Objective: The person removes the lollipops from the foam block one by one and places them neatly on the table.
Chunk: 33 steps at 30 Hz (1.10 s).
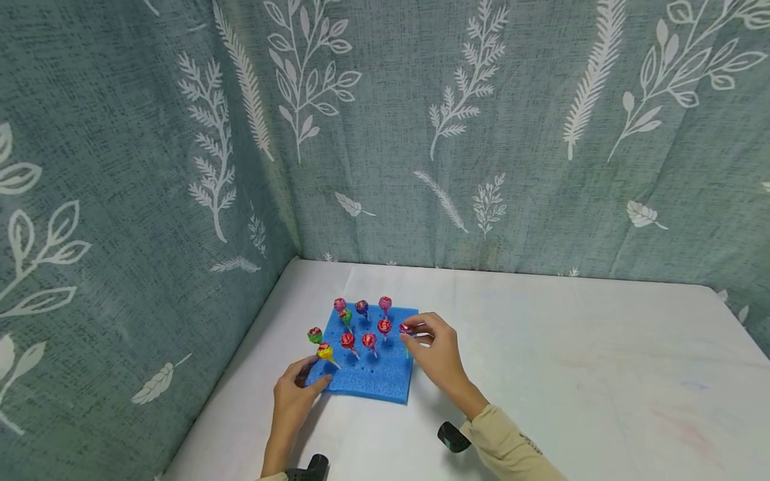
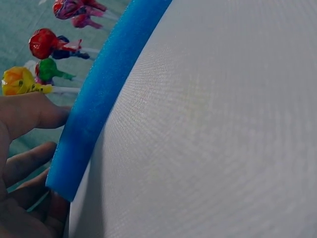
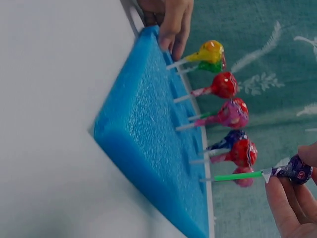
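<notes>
A blue foam board (image 1: 373, 382) lies on the table with several wrapped lollipops standing in it on their sticks. My left hand (image 1: 296, 394) grips the board's near left corner; in the left wrist view its thumb (image 2: 37, 113) lies against the top face, the other fingers around the edge. Between thumb and fingertips, my right hand (image 1: 438, 351) pinches a dark purple lollipop (image 3: 297, 170) by its wrapped head. Its green stick (image 3: 240, 176) points down toward the board's right side. A yellow lollipop (image 1: 325, 351) leans close to the left hand.
Red lollipops (image 1: 348, 341) stand mid-board, and pink ones (image 1: 385, 303) toward the back. A green lollipop (image 1: 315, 335) tilts out over the left edge. Small holes dot the foam. The white table (image 1: 571, 374) stretches right, and a leaf-patterned curtain (image 1: 385, 133) hangs behind and left.
</notes>
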Available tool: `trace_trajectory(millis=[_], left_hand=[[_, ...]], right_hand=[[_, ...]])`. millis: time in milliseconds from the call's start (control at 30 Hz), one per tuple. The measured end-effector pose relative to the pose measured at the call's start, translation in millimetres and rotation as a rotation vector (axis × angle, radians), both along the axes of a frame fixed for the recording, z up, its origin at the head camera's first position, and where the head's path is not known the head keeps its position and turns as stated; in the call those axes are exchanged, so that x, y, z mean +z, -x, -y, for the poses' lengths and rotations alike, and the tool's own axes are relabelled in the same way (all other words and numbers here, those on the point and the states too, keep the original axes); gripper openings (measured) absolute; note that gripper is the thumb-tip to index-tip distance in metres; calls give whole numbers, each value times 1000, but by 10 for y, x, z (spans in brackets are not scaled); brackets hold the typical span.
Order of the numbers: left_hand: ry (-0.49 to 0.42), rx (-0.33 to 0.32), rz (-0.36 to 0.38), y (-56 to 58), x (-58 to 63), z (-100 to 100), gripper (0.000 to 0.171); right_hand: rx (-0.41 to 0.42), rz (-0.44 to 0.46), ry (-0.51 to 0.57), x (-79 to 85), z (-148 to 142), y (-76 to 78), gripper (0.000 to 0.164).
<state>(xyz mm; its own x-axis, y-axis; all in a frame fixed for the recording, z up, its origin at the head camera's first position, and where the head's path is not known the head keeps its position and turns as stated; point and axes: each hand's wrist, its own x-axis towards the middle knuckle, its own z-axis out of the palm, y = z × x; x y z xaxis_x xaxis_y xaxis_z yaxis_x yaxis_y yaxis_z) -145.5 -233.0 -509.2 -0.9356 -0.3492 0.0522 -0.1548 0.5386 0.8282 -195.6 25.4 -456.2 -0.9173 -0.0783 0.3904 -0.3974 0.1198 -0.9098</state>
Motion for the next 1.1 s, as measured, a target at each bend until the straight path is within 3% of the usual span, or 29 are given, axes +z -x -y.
trace_trajectory(millis=[233, 433, 667, 800, 1100], left_hand=[[4, 10, 0, -13, 9, 12, 49], [-5, 16, 8, -12, 3, 9, 48], [-8, 25, 10, -11, -5, -14, 48], [-7, 21, 16, 0, -10, -27, 47], [3, 21, 5, 16, -6, -29, 48]], right_hand=[[-26, 13, -3, 45, -87, 22, 21], [-32, -13, 9, 248, -179, -53, 20], [-60, 45, -14, 289, -304, -6, 18], [-61, 72, -16, 251, -384, 77, 16], [-62, 152, 10, -99, -519, 391, 16]])
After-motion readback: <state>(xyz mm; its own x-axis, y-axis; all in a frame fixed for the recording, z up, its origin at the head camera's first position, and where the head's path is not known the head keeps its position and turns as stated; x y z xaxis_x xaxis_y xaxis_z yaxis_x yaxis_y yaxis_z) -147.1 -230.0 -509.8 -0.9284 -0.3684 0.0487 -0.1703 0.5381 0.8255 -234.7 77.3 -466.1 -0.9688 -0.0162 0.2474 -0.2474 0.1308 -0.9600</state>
